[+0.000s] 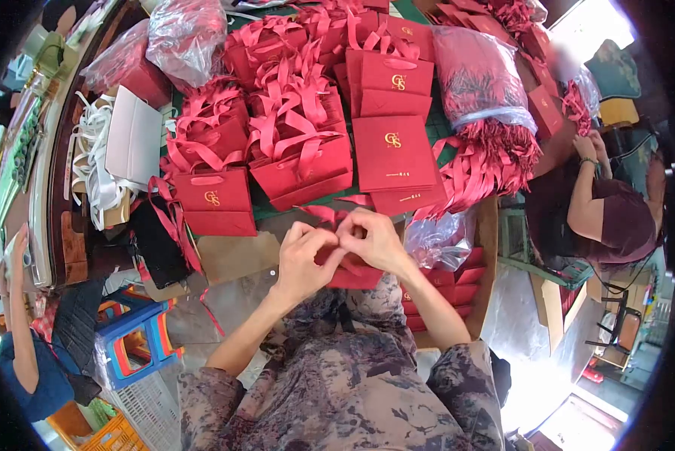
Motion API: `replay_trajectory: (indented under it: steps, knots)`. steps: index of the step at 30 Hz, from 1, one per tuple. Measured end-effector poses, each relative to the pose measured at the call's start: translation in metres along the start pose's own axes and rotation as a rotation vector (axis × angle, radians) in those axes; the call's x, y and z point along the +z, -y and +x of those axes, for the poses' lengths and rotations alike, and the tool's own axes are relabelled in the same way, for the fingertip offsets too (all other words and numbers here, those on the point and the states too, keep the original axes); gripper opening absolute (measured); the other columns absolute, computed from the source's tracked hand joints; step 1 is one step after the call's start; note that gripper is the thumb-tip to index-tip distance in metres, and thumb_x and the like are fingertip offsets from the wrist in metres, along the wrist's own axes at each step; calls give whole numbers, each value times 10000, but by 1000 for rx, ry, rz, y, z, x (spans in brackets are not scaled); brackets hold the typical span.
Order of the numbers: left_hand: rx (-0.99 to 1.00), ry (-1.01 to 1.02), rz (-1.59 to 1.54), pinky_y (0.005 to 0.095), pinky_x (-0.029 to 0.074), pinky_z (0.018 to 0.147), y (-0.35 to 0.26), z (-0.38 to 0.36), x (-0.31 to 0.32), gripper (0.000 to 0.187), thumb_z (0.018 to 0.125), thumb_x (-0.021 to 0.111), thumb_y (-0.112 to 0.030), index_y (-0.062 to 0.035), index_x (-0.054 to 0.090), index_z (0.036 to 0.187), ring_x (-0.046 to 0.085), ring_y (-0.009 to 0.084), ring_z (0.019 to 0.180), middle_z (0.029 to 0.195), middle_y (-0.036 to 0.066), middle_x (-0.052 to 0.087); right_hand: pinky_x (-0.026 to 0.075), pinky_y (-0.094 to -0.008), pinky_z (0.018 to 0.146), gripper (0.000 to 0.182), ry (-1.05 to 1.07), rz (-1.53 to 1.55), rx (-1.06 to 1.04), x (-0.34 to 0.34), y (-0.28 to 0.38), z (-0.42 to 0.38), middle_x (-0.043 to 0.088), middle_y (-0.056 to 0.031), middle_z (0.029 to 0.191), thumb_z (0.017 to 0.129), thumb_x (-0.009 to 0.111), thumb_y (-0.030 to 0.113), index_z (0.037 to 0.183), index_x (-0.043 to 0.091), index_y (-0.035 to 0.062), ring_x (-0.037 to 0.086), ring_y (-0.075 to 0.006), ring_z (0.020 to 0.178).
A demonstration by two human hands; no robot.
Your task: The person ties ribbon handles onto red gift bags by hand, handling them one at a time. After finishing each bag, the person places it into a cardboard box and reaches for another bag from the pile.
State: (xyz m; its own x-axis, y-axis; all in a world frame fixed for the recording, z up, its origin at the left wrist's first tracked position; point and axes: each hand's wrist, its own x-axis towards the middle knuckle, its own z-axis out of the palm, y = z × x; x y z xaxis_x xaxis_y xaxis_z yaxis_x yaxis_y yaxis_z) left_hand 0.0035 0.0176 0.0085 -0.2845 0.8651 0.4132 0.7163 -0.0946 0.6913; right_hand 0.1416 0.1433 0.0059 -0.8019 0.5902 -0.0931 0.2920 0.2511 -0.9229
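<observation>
Green matting [409,10] shows between the rows of red bags [304,177] on our table. One bag [356,279] sits at our knees, near the table's edge. Over that bag our forearms converge, elbows bent and wrists arched; our left hand [307,252] and right hand [371,239] both have thumb and forefinger pinched on its ribbon [324,213], though our fingertips hide the exact spot. Just right of the bag, a carton [491,252] holds red packs [446,293] and clear plastic [443,239]. Beyond the bag to the right, a clear sack [476,56] spills ribbons [495,161] from its mouth. Well left of the bag, white ribbons [93,161] hang beside a white box [132,139].
</observation>
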Motion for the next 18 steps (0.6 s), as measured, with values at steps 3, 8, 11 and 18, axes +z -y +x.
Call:
replay_trajectory:
  steps: [3,8,11,18]
  knots:
    - [-277,-2,-128,370,492,693,0,-4,7,189,792,828,-176,-78,698,888,606,247,749,713,56,679,481,-248,687,103,-212,196,104,5,-4,-1,652,-7,844,893,701,77,948,701,-10,587,-73,753]
    - [-326,46,-46,384,487,681,5,-9,11,175,813,808,-200,-80,737,918,602,242,740,703,66,669,511,-317,765,130,-322,33,-37,-8,2,-2,671,-120,894,938,674,89,997,719,-18,656,-210,844]
    - [-326,33,-32,372,487,664,5,-12,12,141,819,802,-178,-73,754,899,599,232,733,695,71,672,522,-378,664,169,-409,-248,-62,-18,5,1,672,-151,906,894,726,152,1000,717,22,679,-297,779]
    - [-314,36,-7,393,466,667,4,-12,14,150,829,785,-215,-79,734,861,583,245,692,650,55,629,520,-448,705,152,-284,-656,-50,3,-5,5,651,-119,840,794,766,111,922,707,52,652,-328,819]
